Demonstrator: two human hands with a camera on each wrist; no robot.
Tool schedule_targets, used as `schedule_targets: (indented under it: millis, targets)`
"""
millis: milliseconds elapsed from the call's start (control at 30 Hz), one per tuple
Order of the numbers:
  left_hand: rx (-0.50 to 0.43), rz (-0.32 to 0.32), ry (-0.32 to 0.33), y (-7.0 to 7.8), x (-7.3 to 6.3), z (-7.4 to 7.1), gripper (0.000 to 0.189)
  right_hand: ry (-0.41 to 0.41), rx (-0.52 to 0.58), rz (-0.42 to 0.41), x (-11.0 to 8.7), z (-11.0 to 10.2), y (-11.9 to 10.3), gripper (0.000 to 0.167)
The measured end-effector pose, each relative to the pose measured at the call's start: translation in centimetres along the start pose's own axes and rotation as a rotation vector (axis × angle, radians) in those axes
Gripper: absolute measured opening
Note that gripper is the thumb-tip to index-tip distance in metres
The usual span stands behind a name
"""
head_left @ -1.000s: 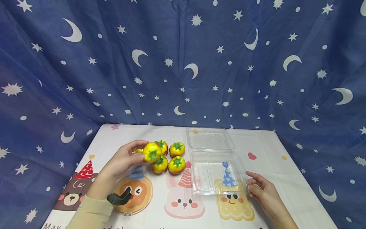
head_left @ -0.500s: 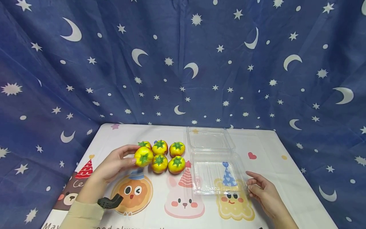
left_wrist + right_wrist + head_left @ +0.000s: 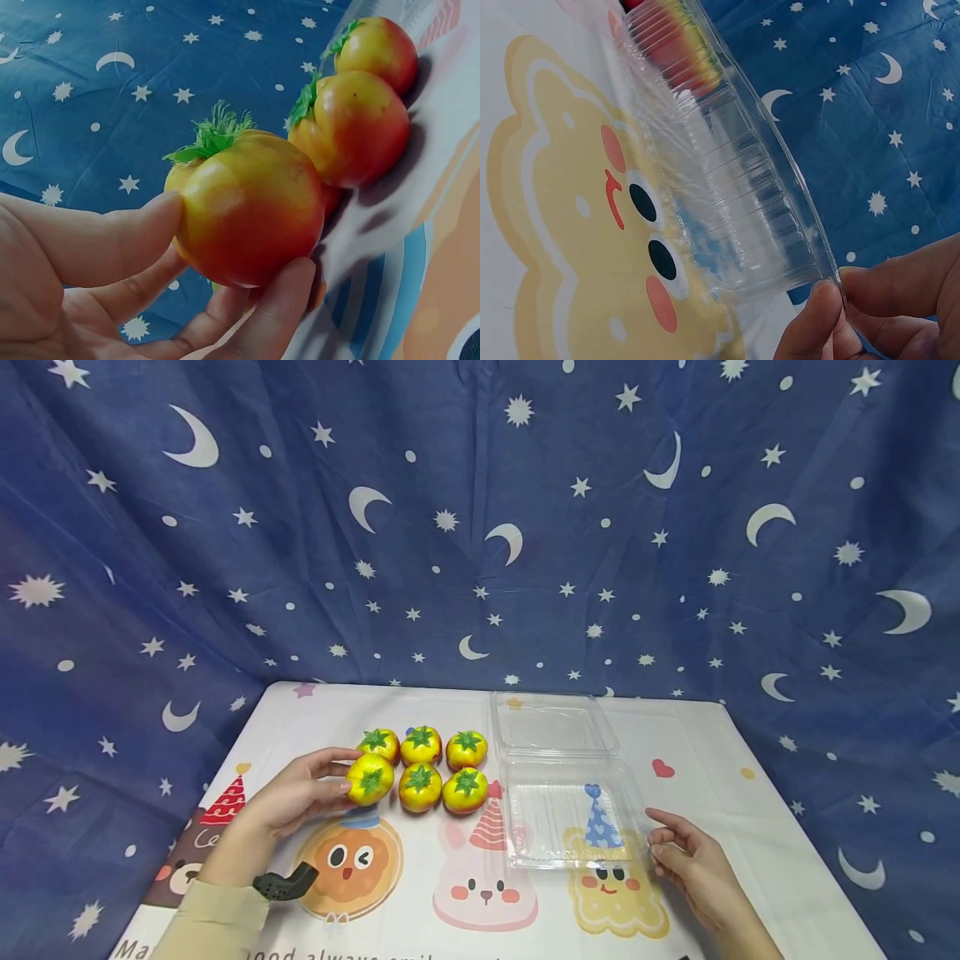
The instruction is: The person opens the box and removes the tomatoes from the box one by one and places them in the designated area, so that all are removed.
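Observation:
My left hand (image 3: 300, 789) holds a yellow-red tomato (image 3: 247, 210) with a green leafy top between thumb and fingers. In the head view this tomato stands at the front left of the group, right in front of the back-left tomato (image 3: 378, 743). Beside it, several like tomatoes (image 3: 420, 787) sit in two short rows, green tops up. On the right lies a clear plastic clamshell container (image 3: 573, 860), lid (image 3: 555, 752) folded back away from me. My right hand (image 3: 693, 864) pinches the container's rim at its right side between thumb and finger, as the right wrist view shows.
A white tablecloth (image 3: 750, 860) with printed cartoon faces covers the table. Behind and on both sides hangs a dark blue curtain (image 3: 420, 543) with stars and moons. A black strap (image 3: 285, 885) sits at my left wrist.
My left hand has moved left and toward me with the tomato, from over the group to its front left. The back-left tomato now shows more fully. My right hand and the container stay put.

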State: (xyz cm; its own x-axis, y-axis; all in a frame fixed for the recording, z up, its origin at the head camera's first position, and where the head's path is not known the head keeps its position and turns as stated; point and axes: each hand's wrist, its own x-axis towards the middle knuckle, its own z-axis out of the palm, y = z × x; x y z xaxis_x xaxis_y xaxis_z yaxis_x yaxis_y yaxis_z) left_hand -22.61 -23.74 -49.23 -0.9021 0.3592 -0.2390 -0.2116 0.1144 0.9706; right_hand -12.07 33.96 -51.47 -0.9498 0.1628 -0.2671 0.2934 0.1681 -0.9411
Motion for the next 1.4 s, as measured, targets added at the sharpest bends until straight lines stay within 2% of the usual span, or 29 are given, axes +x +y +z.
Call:
schedule_targets:
  millis: [233, 467, 933, 1400]
  targets:
    - [-0.029, -0.062, -0.032, -0.5, 0.1, -0.5, 0.065, 0.002, -0.003, -0.003, 0.0, 0.1, 0.0, 0.066]
    - [-0.052, -0.087, -0.056, -1.0, 0.2, -0.5, 0.065, 0.009, -0.017, 0.005, -0.1, 0.1, -0.1, 0.064]
    - [0.001, -0.115, -0.014, -1.3, 0.5, 0.0, 0.061, -0.003, 0.010, -0.016, -0.1, 0.0, -0.1, 0.065]
    - [0.042, -0.142, 0.024, -0.9, 0.5, 0.8, 0.052, -0.005, 0.008, -0.016, -0.1, 0.0, 0.1, 0.065]
